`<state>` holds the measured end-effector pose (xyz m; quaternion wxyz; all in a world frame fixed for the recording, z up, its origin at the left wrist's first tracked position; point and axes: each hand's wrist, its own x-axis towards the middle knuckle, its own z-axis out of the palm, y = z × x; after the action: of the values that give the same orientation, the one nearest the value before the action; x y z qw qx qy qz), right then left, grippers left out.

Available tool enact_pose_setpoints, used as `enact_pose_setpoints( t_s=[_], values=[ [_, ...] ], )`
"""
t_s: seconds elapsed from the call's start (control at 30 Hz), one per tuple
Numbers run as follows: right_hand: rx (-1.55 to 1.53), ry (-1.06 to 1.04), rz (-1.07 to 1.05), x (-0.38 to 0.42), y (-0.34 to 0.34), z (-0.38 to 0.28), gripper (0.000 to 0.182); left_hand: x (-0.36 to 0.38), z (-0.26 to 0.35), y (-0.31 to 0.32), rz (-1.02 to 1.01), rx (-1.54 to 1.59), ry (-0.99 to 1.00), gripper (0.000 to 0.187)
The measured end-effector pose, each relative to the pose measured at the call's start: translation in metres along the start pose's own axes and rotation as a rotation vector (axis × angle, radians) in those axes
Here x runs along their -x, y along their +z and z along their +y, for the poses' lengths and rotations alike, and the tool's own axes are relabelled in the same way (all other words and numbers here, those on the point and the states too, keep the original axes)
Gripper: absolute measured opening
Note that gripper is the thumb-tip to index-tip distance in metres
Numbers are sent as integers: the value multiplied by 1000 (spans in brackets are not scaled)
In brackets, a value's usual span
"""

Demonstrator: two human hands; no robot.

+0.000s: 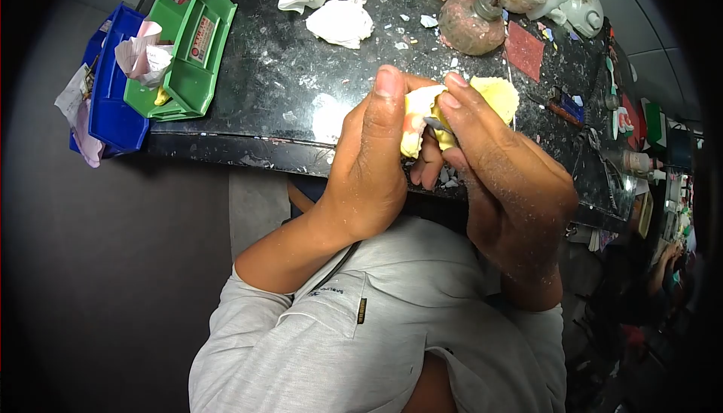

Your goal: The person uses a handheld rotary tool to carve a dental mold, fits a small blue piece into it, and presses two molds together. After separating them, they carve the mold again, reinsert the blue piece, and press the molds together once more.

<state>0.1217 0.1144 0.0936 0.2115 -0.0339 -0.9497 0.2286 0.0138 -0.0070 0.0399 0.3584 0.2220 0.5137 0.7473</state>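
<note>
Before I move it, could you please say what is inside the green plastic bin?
Crumpled pinkish-white paper, partly overhanging the bin, and a small yellow piece; anything beneath the paper is hidden.

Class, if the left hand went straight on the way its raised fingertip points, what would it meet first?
Probably the small pale scraps on the black tabletop just beyond the left hand. Its height is unclear, so it might pass over them.
</note>
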Motion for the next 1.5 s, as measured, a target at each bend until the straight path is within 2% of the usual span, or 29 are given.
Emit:
enact_pose_setpoints(
  t_s=[0.53,0.7,1.13,1.5],
  values=[
    [-18,3,11,1,4,2,36,-1,-2,-3,-27,37,-15,73],
    [5,2,6,0,4,2,35,-2,-3,5,54,81,7,71],
    [17,0,7,-1,3,1,31,-1,-3,4,57,100,1,70],
    [33,1,-22,0,1,2,30,-1,-7,0,50,-99,20,73]
  ],
)
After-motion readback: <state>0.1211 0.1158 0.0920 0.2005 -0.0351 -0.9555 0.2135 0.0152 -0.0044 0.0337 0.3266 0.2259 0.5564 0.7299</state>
